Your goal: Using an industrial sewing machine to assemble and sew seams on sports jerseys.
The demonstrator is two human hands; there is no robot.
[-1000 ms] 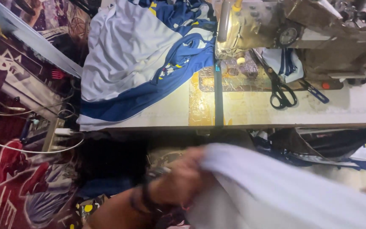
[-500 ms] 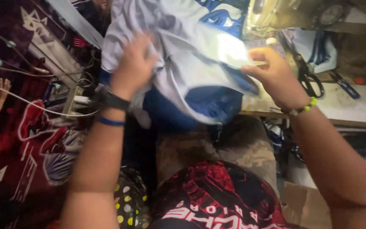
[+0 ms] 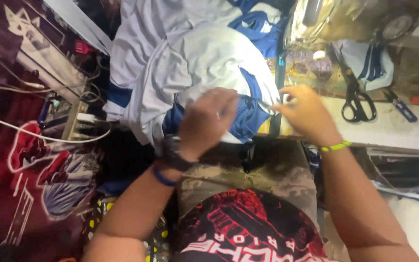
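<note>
The left hand (image 3: 208, 119) lay knuckles-up, fingers closed on the grey-and-blue garment (image 3: 195, 73) at the near edge of the work table (image 3: 394, 128), apparently pinning it flat. The right hand (image 3: 306, 112) pinched the fabric's edge, seemingly keeping it taut; black scissors (image 3: 357, 99) rested beyond, apart.

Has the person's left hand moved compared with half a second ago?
Yes. Judged against the black scissors on the table, the left hand has shifted right, toward them, and down the white and blue cloth, closer to the right hand.

I work in a sewing workshop: sewing machine (image 3: 335, 19), scissors (image 3: 357, 99), and fabric (image 3: 190, 63) on the tabletop (image 3: 394, 128).
</note>
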